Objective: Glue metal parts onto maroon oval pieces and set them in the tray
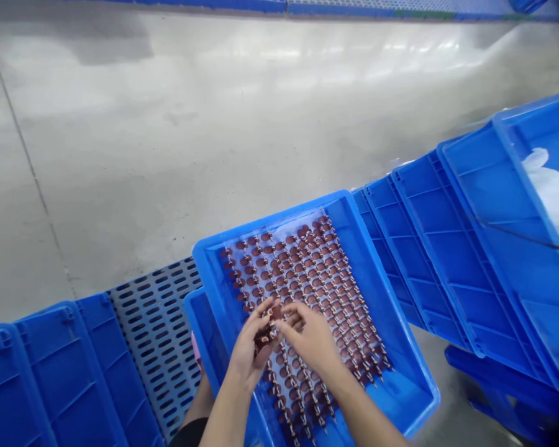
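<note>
A blue plastic crate (270, 220) sits in front of me, tilted in view, with a clear sheet inside. Rows of small brown disc-shaped pieces (314, 273) with shiny pale ends lie on that sheet. My left hand (249, 347) is curled around several of these brown pieces (262, 338) above the crate's lower left part. Close against it, my right hand (313, 341) has its thumb and fingers pinched at a brown piece near the left fingertips. How much of that piece the right fingers cover is hard to make out.
Beneath the crate's left side is another blue crate (193, 304). Nested blue crates lean at the right (456, 248) and at lower left (65, 366), with a grey slotted platform (153, 323) between. White material (552, 192) lies in the far right crate. Beyond is grey floor (214, 136).
</note>
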A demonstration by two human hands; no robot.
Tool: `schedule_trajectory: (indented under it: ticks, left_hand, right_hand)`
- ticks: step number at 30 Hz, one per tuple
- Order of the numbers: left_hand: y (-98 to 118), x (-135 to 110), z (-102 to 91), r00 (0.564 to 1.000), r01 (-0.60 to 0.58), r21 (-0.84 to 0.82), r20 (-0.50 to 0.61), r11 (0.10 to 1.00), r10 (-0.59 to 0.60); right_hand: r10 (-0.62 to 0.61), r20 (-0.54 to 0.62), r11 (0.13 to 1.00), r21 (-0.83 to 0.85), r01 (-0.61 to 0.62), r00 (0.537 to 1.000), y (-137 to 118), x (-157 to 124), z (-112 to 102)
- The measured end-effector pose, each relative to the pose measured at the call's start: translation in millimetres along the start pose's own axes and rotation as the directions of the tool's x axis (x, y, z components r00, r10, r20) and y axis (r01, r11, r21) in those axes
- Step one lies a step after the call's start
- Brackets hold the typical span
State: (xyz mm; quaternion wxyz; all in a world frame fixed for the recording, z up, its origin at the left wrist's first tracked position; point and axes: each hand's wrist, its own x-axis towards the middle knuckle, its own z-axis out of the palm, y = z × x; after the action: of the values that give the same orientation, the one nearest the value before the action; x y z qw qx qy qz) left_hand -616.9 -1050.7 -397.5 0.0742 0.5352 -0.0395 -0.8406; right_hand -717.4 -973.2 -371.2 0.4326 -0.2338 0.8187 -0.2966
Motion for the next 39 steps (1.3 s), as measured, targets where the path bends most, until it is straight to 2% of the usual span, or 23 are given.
schedule_trajectory:
  ticks: [3, 8, 13, 16, 22, 25, 29, 34, 39]
  left_hand:
    - [-4, 0, -0.3, 0.999, -0.005, -0.018, 0.037, 1.0, 0.006]
    - [-6, -1, 0.0, 0.999, -0.024, -0.024, 0.037, 0.999, 0.025]
    - [-6, 1, -1.8, 0.999, -0.007, -0.031, 0.046, 0.999, 0.009]
    - [-5, 1, -0.8, 1.0, 0.002, -0.035, 0.016, 0.999, -0.002]
    - [2, -6, 6.2, 1.0, 0.0, -0.049, -0.027, 0.999, -0.002]
    - [6, -9, 5.5, 1.0, 0.011, -0.078, -0.003, 0.997, -0.011]
    - [9, -6, -0.3, 0.999, 0.037, -0.123, 0.022, 0.992, -0.034]
    - [9, -3, -5.3, 0.997, 0.071, -0.167, 0.031, 0.983, -0.066]
    - [9, 0, -8.6, 0.994, 0.103, -0.226, 0.05, 0.969, -0.094]
  right_hand:
    - [0.03, -0.013, 0.996, 0.087, -0.029, 0.999, 6, -7, 10]
    - [0.037, -0.057, 0.984, 0.175, -0.027, 0.998, 10, -9, 15]
    - [-0.03, -0.073, 0.99, 0.134, 0.04, 0.997, 9, -8, 8]
    - [-0.057, -0.103, 0.993, 0.097, 0.067, 0.993, 7, -6, 3]
    - [-0.038, -0.208, 0.994, 0.095, 0.059, 0.977, 5, 3, 0]
    - [-0.071, -0.283, 0.996, 0.034, 0.084, 0.956, 0, 25, -7]
    - [-0.179, -0.346, 0.981, -0.139, 0.138, 0.921, -9, 83, -23]
    - [-0.245, -0.319, 0.915, -0.389, 0.109, 0.916, -10, 159, -30]
    - [-0.217, -0.25, 0.848, -0.527, 0.055, 0.944, -4, 190, -20]
